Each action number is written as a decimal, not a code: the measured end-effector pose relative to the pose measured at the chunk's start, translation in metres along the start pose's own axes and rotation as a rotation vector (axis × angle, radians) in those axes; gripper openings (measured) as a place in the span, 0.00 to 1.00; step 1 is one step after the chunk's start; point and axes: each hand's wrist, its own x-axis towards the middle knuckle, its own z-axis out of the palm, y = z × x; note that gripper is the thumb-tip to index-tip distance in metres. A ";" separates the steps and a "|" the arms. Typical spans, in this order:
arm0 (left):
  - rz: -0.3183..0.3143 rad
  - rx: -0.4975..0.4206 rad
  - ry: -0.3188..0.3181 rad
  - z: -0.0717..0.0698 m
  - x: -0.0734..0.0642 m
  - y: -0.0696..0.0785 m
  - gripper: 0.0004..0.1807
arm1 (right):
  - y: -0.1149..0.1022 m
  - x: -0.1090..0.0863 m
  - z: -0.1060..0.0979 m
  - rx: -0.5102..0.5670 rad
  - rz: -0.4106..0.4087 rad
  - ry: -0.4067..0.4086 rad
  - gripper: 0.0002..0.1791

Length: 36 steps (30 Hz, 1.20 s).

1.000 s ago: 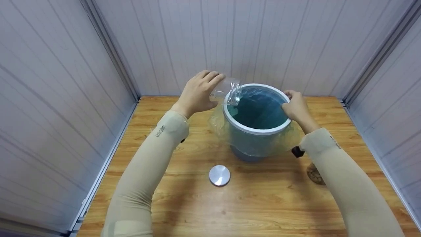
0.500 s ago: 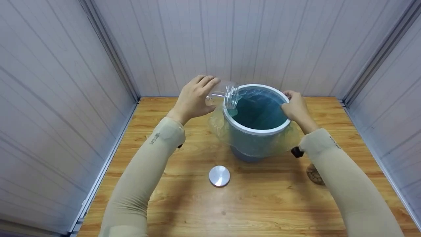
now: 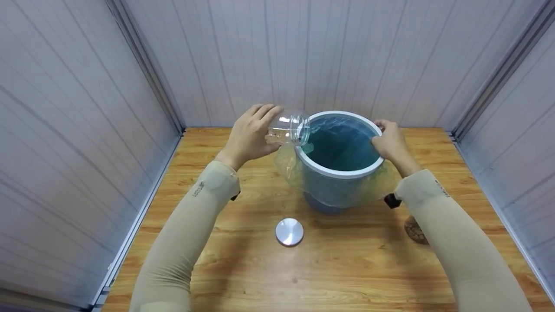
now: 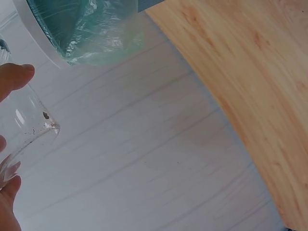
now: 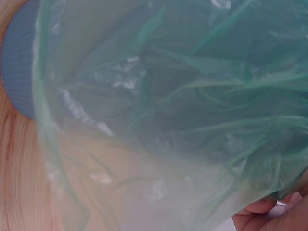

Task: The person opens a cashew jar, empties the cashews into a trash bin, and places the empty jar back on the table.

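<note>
My left hand (image 3: 250, 135) holds a clear jar (image 3: 284, 130) on its side, fingers over the top and thumb beneath. The jar's mouth points right, at the left rim of a blue-grey trash bin (image 3: 339, 174). Dark specks cling to the jar's base end in the left wrist view. A thin green bag (image 5: 144, 91) lines the bin and hangs over its outside. On the bin's right side, my right hand (image 3: 391, 142) grips the rim, thumb on the inner side. Most of that hand is out of the right wrist view.
A round silver lid (image 3: 289, 232) lies on the wooden table (image 3: 329, 277) in front of the bin. Partly behind the right sleeve sits a brown, crackle-patterned round object (image 3: 415, 229). Pale panel walls (image 3: 243, 52) enclose the table at the back and sides.
My left hand has drawn the jar a little left and down, so its mouth sits less far over the bin. The right hand and the bin stay in place.
</note>
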 end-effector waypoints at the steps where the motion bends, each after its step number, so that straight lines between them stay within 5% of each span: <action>1: -0.008 -0.002 -0.002 0.000 -0.001 0.000 0.47 | 0.001 0.001 0.000 -0.001 -0.002 0.000 0.32; 16: -0.032 -0.021 0.009 0.003 -0.017 -0.010 0.50 | 0.001 0.000 -0.001 0.007 0.016 -0.002 0.31; 36: -0.157 -0.073 0.005 0.009 -0.045 -0.021 0.51 | 0.003 0.000 -0.001 0.007 0.000 0.013 0.32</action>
